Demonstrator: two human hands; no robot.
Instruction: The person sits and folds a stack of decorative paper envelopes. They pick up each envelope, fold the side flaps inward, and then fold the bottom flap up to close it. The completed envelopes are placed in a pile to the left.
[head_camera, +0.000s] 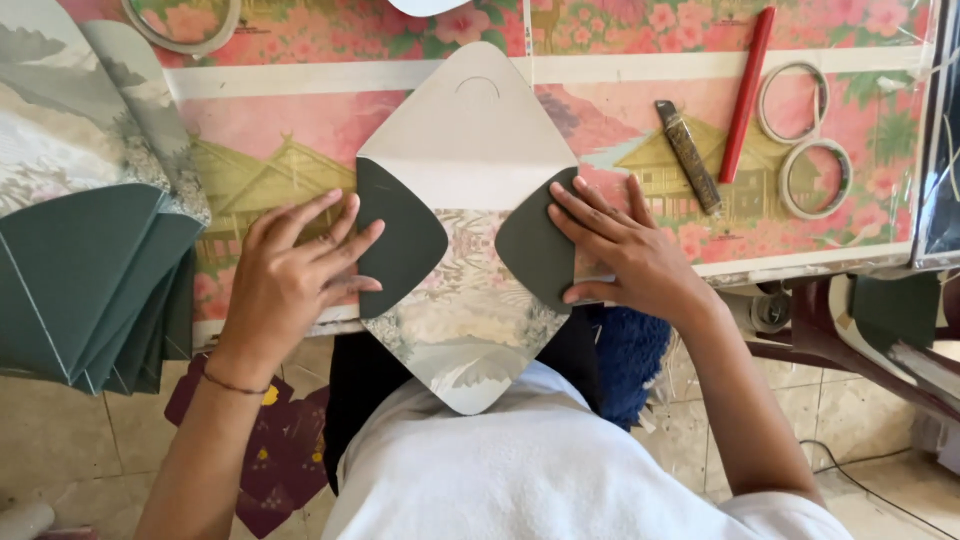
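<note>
envelope (468, 150): matt paper | tablecloth (300, 110): glossy plastic | shirt (520, 470): soft cloth

An unfolded envelope (468, 230) lies at the table's near edge, diamond-shaped, pale grey inside with a floral lining and dark green side flaps folded inward. A stack of dark green envelopes (90, 285) with patterned linings sits at the table's left edge.

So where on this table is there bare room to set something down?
Free: the strip between the left hand and the tape roll above it, and the patch between the envelope and the knife. Crowded: the green stack far left, and the red stick and rings right.
</note>
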